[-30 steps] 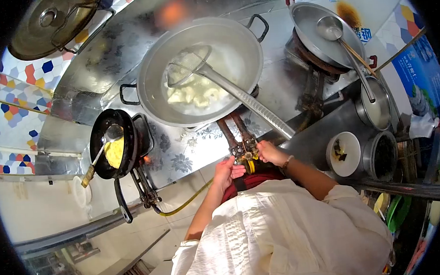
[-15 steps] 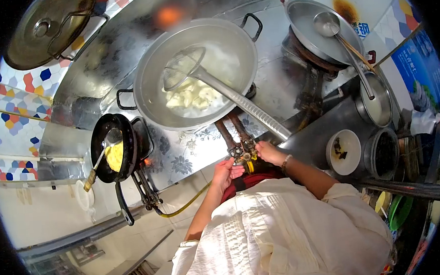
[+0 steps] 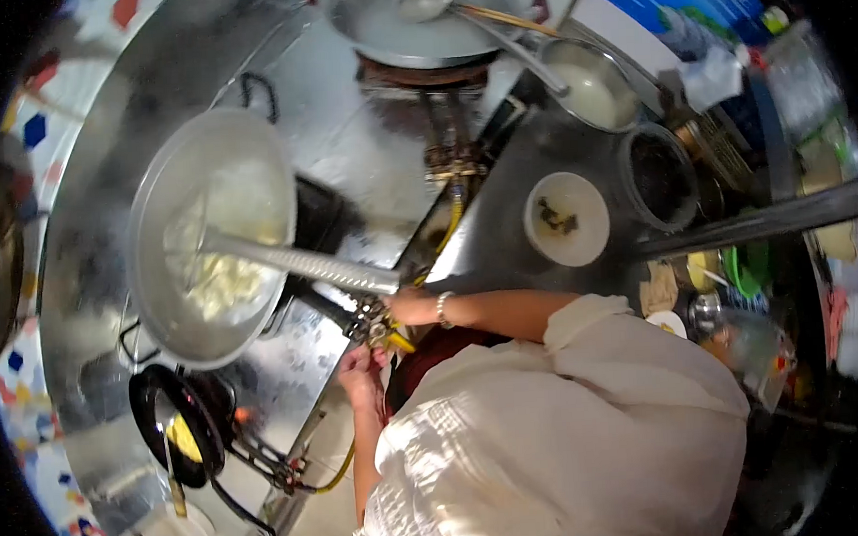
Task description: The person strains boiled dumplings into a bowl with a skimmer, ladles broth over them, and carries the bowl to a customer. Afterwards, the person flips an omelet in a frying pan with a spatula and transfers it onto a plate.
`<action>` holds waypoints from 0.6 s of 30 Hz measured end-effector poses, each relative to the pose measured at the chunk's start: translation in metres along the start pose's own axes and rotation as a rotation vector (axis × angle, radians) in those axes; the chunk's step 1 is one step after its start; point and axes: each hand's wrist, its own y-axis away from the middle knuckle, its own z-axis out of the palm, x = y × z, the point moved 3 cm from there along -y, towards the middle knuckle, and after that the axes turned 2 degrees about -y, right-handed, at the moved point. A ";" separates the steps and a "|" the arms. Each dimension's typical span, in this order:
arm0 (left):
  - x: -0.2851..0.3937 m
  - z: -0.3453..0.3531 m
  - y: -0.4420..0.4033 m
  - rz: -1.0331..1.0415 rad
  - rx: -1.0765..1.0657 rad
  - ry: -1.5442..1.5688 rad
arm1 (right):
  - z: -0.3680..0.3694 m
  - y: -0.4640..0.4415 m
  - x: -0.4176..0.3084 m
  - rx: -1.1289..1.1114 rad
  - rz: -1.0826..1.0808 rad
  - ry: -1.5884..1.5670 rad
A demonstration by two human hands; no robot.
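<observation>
Left of the hands: black pan, yellow food in it, not dished out. Up-left: big pot, pale pieces unscooped, strainer resting in it. Left hand, fingers curled, at gas valve; right hand close beside it; cannot tell whether either pinches it. Right, above the forearm: white bowl, only dark bits inside.

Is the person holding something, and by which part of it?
Left hand and right hand are near the burner valves; whether either grips anything, and where, cannot be told.
</observation>
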 end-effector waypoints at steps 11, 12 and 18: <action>0.028 0.003 0.029 0.057 -0.025 -0.221 | -0.129 0.026 0.011 0.107 0.248 -0.822; 0.038 0.000 0.037 0.080 -0.019 -0.223 | -0.166 0.033 0.032 0.318 0.186 -1.080; 0.064 -0.031 0.045 0.168 0.029 -0.103 | -0.349 0.111 0.071 0.770 -0.118 -2.212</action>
